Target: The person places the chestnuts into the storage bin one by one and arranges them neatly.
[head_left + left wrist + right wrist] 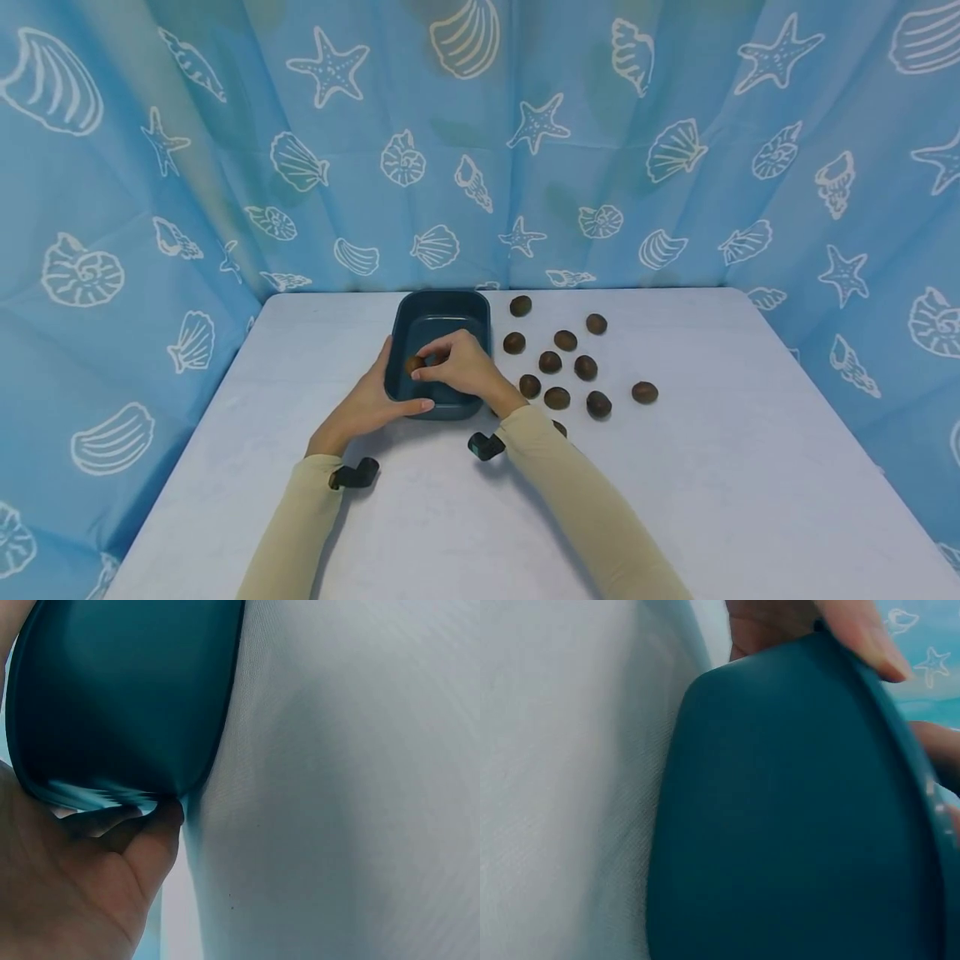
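A dark teal rectangular container (pixel 441 411) stands on the table, its outer wall (pixel 780 795) filling much of the right wrist view. My left hand (pixel 366 408) grips its near left corner, with the thumb along the front wall and the fingers at the left side. Over the container's inside, my right hand (pixel 465 367) pinches a brown egg-shaped fruit (pixel 414 365), kiwi-like in look, between thumb and fingers. Whether more fruits lie beneath this hand is hard to tell. Close up in the left wrist view, the left hand (pixel 90 877) touches the container's wall (pixel 127 697).
Several similar brown fruits (pixel 550 362) lie scattered to the right of the container. One fruit (pixel 644 392) sits farther right, apart from the others. My right forearm partly covers a fruit (pixel 559 428). Behind the white-covered table (pixel 720 500) hangs a blue shell-patterned curtain (pixel 465 125).
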The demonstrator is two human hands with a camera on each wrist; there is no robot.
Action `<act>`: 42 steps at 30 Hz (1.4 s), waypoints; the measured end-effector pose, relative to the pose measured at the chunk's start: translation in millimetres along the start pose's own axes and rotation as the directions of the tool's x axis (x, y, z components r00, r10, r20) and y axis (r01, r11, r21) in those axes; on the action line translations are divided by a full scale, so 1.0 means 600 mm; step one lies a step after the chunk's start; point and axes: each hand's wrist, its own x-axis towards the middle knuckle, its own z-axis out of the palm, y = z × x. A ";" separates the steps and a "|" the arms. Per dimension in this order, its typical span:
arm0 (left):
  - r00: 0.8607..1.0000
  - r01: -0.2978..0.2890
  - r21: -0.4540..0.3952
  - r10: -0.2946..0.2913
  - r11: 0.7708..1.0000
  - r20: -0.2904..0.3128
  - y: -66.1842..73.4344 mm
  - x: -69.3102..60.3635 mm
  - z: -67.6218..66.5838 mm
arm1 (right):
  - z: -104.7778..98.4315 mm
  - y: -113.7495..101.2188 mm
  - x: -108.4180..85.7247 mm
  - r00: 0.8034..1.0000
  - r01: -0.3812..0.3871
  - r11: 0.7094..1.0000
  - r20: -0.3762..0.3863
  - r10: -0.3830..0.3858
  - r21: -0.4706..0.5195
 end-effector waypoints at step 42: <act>0.997 -0.076 -0.027 0.076 0.997 -0.008 -0.007 0.005 0.002 | 0.028 -0.018 0.005 0.965 -0.087 0.947 0.209 0.156 -0.308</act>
